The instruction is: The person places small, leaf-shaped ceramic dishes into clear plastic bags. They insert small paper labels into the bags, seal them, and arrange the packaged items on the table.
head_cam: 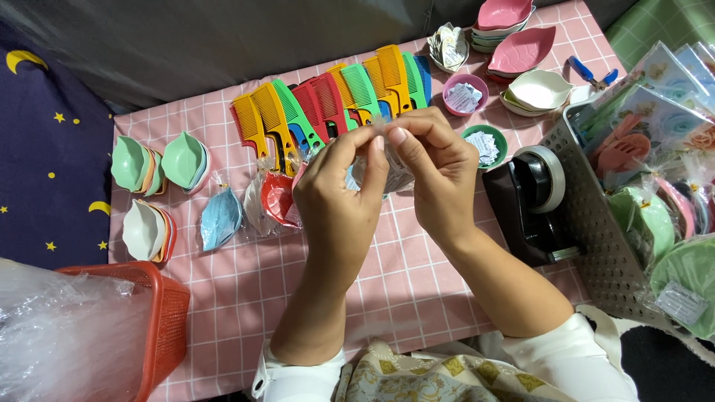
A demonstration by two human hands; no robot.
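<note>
Overhead, a pink checked cloth (pixel 387 290) carries a fanned row of coloured combs (pixel 335 100) along its far edge, a red basket (pixel 160 313) at the near left corner and a black tape dispenser (pixel 532 205) at right. Left hand (pixel 335 197) and right hand (pixel 436 167) meet at mid-table, fingertips pinched together on a small clear packet (pixel 376 170), bare cloth below.

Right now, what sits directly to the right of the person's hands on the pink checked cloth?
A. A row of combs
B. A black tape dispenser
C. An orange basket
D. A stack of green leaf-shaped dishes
B: the black tape dispenser stands just beside the right hand, against the grey perforated basket.
</note>
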